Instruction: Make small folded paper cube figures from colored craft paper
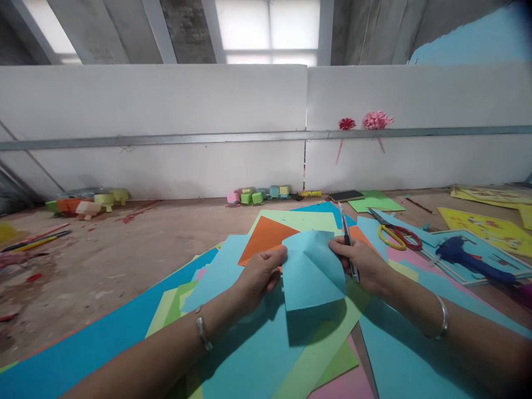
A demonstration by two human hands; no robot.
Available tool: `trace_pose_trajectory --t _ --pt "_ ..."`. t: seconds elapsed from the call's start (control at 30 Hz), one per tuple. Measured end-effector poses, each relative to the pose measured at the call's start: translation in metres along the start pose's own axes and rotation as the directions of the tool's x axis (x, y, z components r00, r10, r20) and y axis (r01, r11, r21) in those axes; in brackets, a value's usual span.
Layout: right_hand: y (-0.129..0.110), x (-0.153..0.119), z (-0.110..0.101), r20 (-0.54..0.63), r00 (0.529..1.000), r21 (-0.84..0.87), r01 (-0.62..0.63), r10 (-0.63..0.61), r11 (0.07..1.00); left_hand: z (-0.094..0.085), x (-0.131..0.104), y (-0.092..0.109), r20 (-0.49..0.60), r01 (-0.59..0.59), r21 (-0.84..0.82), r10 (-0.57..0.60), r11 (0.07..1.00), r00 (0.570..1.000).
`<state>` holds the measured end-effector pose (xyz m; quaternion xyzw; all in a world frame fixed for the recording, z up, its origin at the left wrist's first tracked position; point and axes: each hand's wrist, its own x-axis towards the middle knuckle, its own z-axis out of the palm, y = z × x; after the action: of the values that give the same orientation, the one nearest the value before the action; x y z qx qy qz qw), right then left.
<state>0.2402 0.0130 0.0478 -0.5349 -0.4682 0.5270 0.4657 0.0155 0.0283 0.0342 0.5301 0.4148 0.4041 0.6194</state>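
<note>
A light blue sheet of paper with crease lines meeting near its middle is held up between my hands. My left hand is closed, pinching the sheet's left edge between thumb and fingers. At the upper right edge, my right hand pinches the same sheet. A slim craft knife with a silver blade and dark body is also in my right hand, pointing upward. Below the sheet lie overlapping coloured papers, among them an orange sheet and a large light blue sheet.
Right of my hands lie scissors with red and yellow handles and a blue glue gun. A dark phone and small paper blocks sit by the white wall. Pencils are at the left.
</note>
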Motion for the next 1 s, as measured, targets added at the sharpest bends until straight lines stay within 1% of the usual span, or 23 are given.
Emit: trace_pose_trajectory --t 0.07,0.13,0.2,0.27,0.33,0.43,0.53,0.6,0.7,0.8,0.9,0.93,1.0 --pt "0.002 0.002 -0.002 -0.052 0.998 0.029 0.034 -0.033 0.999 0.000 -0.001 0.002 0.031 0.057 0.023 -0.057 0.998 0.998" --pt "0.002 0.004 -0.004 -0.082 0.995 0.051 0.054 -0.050 0.997 0.001 0.000 0.002 0.034 0.081 0.023 -0.082 0.996 0.996" --pt "0.003 0.005 -0.004 -0.099 0.993 0.067 0.064 -0.057 0.996 0.002 0.000 0.001 -0.005 0.090 -0.026 -0.090 0.996 0.996" --pt "0.003 0.006 -0.004 -0.123 0.990 0.087 0.082 -0.071 0.993 0.004 0.000 0.001 -0.069 0.064 -0.082 -0.070 0.995 0.995" --pt "0.004 0.008 -0.005 -0.161 0.983 0.099 0.107 -0.090 0.989 0.006 -0.002 0.003 -0.125 -0.005 -0.083 -0.006 0.997 0.992" --pt "0.006 0.013 -0.009 -0.213 0.969 0.079 0.142 -0.122 0.987 0.007 -0.007 0.008 -0.155 -0.124 0.018 0.125 0.992 0.980" --pt "0.007 0.016 -0.013 -0.207 0.966 0.004 0.157 -0.153 0.988 0.006 -0.006 0.010 -0.185 -0.180 0.094 0.195 0.979 0.963" --pt "0.007 0.016 -0.013 -0.179 0.967 -0.079 0.168 -0.179 0.983 0.001 0.000 0.009 -0.233 -0.232 0.137 0.259 0.963 0.937" --pt "0.007 0.017 -0.015 -0.156 0.952 -0.226 0.224 -0.262 0.948 -0.014 0.014 0.002 -0.298 -0.343 0.211 0.394 0.916 0.870" --pt "0.010 0.022 -0.022 -0.162 0.902 -0.378 0.318 -0.400 0.869 -0.032 0.029 -0.002 -0.325 -0.414 0.280 0.492 0.866 0.808" --pt "0.016 0.031 -0.033 -0.141 0.819 -0.549 0.403 -0.556 0.733 -0.046 0.037 0.000 -0.319 -0.477 0.355 0.584 0.804 0.746" --pt "0.018 0.034 -0.038 -0.125 0.789 -0.602 0.422 -0.601 0.678 -0.050 0.038 0.001 -0.305 -0.493 0.373 0.605 0.786 0.736" --pt "0.021 0.039 -0.045 -0.083 0.734 -0.690 0.446 -0.674 0.571 -0.055 0.039 0.004 -0.263 -0.511 0.396 0.628 0.762 0.733"
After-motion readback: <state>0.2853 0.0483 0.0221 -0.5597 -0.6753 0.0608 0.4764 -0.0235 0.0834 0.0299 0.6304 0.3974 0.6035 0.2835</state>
